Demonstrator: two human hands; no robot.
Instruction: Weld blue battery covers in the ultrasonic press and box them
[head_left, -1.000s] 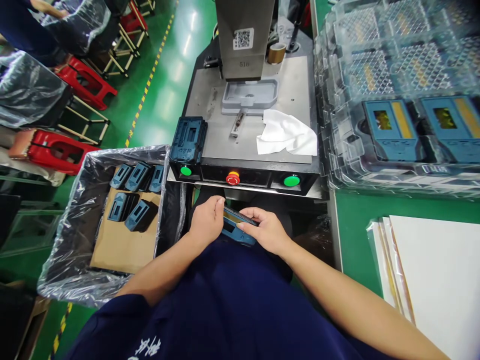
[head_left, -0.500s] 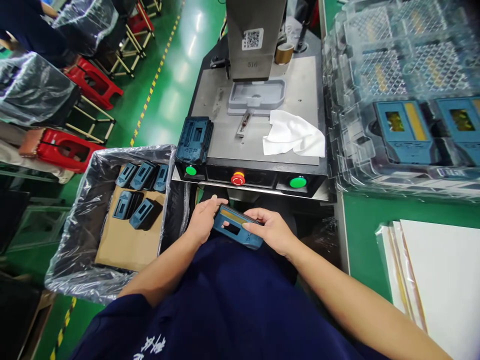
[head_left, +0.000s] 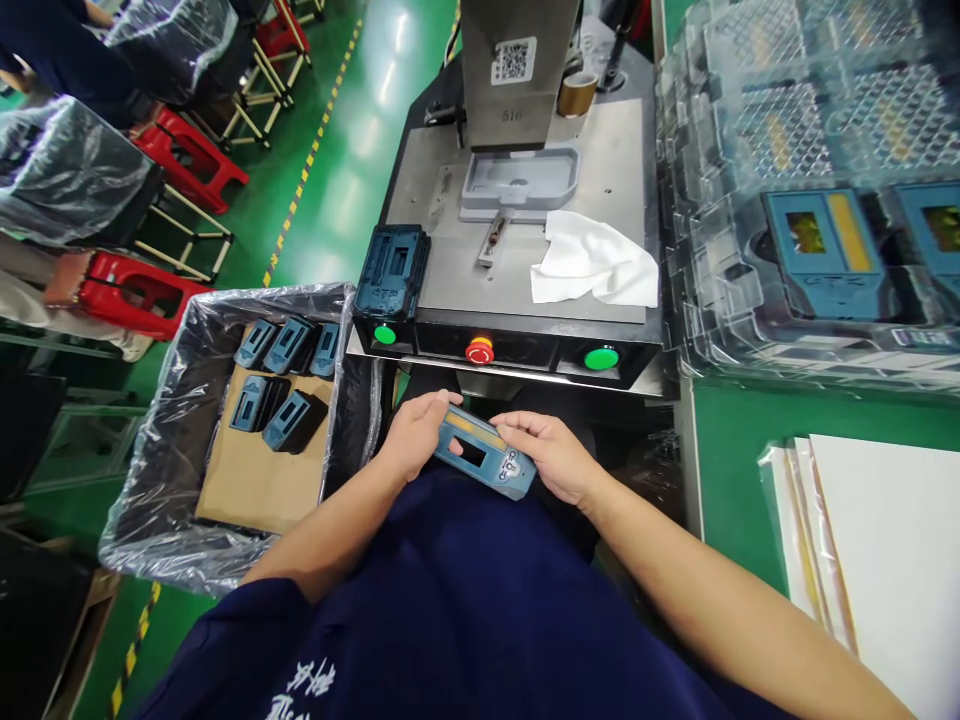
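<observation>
Close to my body, in front of the machine, I hold a blue plastic housing [head_left: 491, 462] with a rectangular window and a yellow-brown strip along its far edge. My left hand [head_left: 417, 432] grips its left end, thumb and fingers closed round it. The right hand [head_left: 549, 455] pinches the far edge toward the right end. Beyond them stands the press machine [head_left: 517, 333], with a grey fixture [head_left: 521, 185] on its metal plate. A stack of dark blue housings [head_left: 391, 270] sits at the plate's left front corner.
Left of me, a plastic-lined bin [head_left: 161, 450] holds several blue housings [head_left: 292, 420] on cardboard. A white cloth [head_left: 596, 260] lies on the machine plate. To the right are clear trays [head_left: 701, 340] with housings and white sheets [head_left: 892, 540]. Another person [head_left: 56, 50] is at far left.
The housing has tilted in my hands, so marks on its right end now show. My right thumb has shifted from the housing's face toward its far edge. The view has moved slightly.
</observation>
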